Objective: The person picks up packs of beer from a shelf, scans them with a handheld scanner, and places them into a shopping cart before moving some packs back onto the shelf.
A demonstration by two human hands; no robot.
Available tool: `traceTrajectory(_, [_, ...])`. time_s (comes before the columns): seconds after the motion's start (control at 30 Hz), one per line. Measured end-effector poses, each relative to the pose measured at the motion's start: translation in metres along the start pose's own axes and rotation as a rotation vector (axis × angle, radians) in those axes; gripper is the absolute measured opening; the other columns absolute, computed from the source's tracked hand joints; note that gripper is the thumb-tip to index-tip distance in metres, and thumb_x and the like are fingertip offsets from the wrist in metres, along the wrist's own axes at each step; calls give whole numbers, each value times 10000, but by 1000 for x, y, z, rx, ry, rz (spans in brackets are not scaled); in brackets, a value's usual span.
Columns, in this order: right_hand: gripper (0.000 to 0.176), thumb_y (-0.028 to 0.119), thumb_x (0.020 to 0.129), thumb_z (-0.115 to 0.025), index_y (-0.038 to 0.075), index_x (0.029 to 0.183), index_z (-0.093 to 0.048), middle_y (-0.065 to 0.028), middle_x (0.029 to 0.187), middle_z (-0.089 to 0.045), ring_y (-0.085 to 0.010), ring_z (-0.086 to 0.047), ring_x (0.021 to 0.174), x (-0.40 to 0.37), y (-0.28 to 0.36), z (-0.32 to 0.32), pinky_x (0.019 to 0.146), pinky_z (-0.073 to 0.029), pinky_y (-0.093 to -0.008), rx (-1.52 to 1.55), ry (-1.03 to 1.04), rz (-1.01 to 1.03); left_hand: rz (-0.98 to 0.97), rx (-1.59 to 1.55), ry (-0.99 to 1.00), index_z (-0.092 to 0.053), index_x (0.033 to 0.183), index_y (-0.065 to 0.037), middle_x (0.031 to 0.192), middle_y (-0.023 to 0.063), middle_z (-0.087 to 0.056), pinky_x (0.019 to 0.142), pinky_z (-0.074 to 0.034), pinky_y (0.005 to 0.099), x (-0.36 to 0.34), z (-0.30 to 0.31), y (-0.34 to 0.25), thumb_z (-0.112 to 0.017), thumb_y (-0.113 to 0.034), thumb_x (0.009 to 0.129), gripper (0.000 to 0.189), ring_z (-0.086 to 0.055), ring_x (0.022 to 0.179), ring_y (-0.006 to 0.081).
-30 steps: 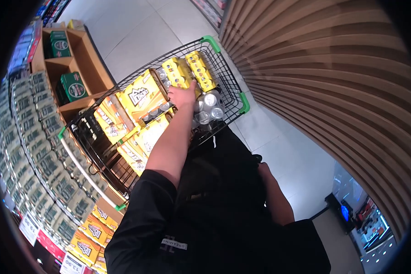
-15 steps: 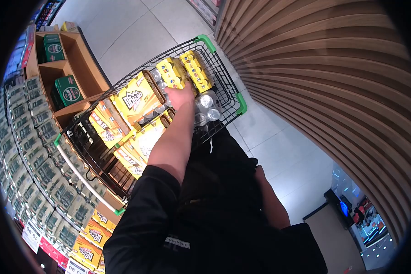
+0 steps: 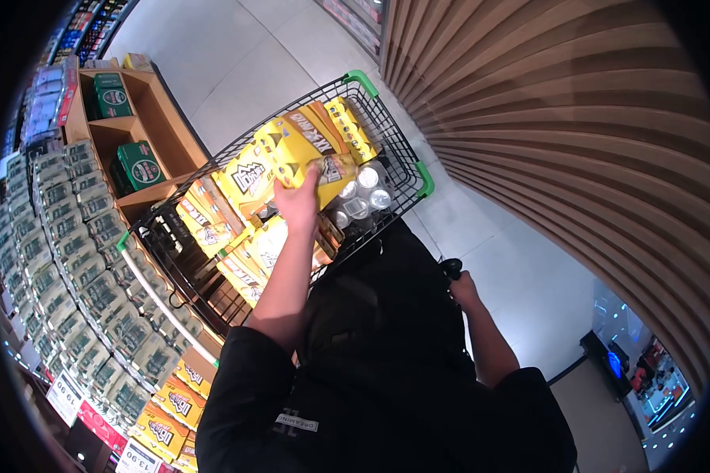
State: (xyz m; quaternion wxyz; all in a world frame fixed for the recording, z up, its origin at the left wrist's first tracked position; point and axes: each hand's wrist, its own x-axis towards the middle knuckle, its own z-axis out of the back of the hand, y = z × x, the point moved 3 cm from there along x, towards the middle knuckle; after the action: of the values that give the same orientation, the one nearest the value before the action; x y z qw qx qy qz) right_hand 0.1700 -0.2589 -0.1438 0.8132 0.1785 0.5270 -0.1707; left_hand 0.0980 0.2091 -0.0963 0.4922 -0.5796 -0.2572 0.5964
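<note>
My left hand is closed on the near end of a yellow beer multipack, which is tilted over the cart's load. Around it in the shopping cart lie more yellow and orange cartons and a yellow-topped can pack. Silver can ends show in clear wrap just right of the held pack. Low beside my right leg, my right hand is closed around a small black object whose kind I cannot make out.
Left of the cart stand stacks of wrapped cans and a wooden shelf with green cartons. Orange cartons sit by price tags at lower left. A curved slatted wooden wall rises close on the right.
The multipack in my left hand has come up and tilted leftward, showing its side. More silver can ends are uncovered. My right hand and its black object show more fully.
</note>
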Motion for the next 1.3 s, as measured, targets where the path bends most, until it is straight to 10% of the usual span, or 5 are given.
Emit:
traceTrajectory(0.27, [313, 304, 916, -688, 30, 1057, -633, -66, 814, -664, -158, -668, 709, -80, 112, 74, 490, -509, -340, 18, 211, 337, 181, -218, 249, -584, 1274, 21, 1155, 132, -724, 886, -579, 337, -59, 101, -51, -764, -30, 913, 407, -715, 997, 205])
traceTrajectory(0.47, [345, 121, 946, -689, 3, 1247, -570, -120, 1068, -701, -157, -687, 824, -136, 208, 85, 797, -564, -314, 250, 637, 591, 231, -228, 307, -518, 1372, 23, 1192, 148, -703, 939, -583, 374, -94, 160, -47, -769, -91, 897, 549, -716, 1025, 247])
traceTrajectory(0.8, [301, 127, 891, -763, 21, 1128, -612, -42, 850, -654, -88, -605, 603, -141, 237, 36, 591, -498, -250, 177, 1070, 567, 214, -471, 388, -502, 1364, 58, 1152, 187, -697, 921, -607, 415, -128, 205, -40, -851, -272, 825, 722, -725, 1017, 294])
traceTrajectory(1.3, [304, 140, 885, -772, 34, 1140, -644, -57, 966, -726, -117, -682, 757, -197, 262, 23, 726, -551, -266, 15, 992, 631, 177, -516, 398, -452, 1460, 49, 1325, 187, -654, 1035, -558, 473, -132, 260, -20, -841, -297, 821, 824, -667, 1190, 348])
